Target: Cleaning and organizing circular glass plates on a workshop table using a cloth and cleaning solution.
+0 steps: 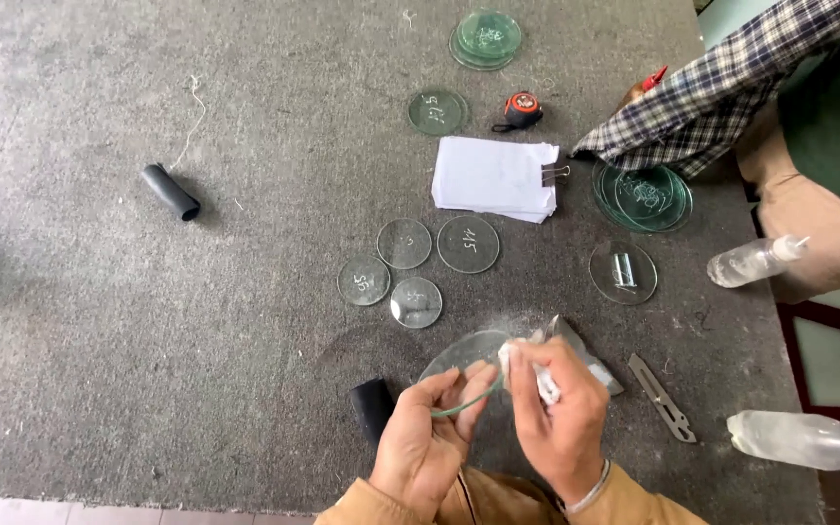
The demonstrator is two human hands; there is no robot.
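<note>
My left hand (430, 437) grips the near rim of a round clear glass disc (464, 355), holding it tilted above the grey felt table (148, 321). My right hand (556, 413) pinches a small white cloth wad (527, 367) and presses it against the disc's right edge. Several smaller glass discs (410, 267) with marks on them lie flat just beyond my hands. A black tube (373, 408) lies beside my left wrist.
A clipped stack of white paper (493, 175), an orange tape measure (522, 109), more glass discs (642, 194) and stacked greenish discs (486, 37) lie further off. A metal blade (663, 397), two plastic bottles (799, 439), another black tube (170, 192). Another person's plaid sleeve (721, 87) reaches in top right.
</note>
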